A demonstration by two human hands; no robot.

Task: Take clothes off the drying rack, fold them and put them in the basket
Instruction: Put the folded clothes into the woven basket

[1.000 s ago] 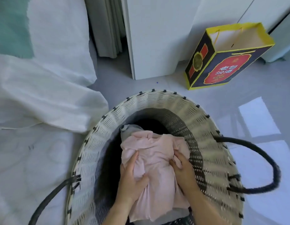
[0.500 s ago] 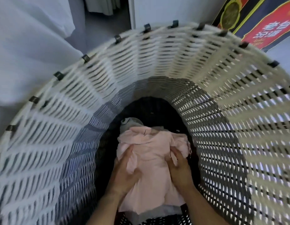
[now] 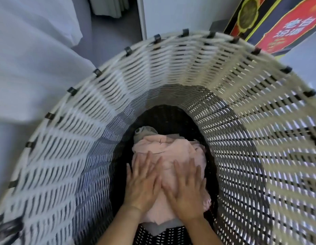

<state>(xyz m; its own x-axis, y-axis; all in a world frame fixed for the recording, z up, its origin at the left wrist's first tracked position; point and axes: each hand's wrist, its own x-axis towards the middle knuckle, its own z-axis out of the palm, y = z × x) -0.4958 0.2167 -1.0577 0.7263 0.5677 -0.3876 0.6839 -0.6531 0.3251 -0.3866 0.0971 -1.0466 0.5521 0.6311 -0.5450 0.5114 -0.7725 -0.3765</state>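
One folded pink garment (image 3: 171, 151) lies at the bottom of the woven basket (image 3: 171, 68), on one grey piece (image 3: 144, 132), with dark gaps between its far and left edges and the wall; the left hand (image 3: 142, 187) and the right hand (image 3: 186, 193) press flat on it side by side, fingers straight

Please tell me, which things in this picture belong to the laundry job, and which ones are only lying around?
Part of the job:
pink garment, pressed flat by the left hand and right hand
grey garment under it
woven basket holding both

Just lying about:
gift bag, red and navy, behind the basket
white fabric at its left
white cabinet
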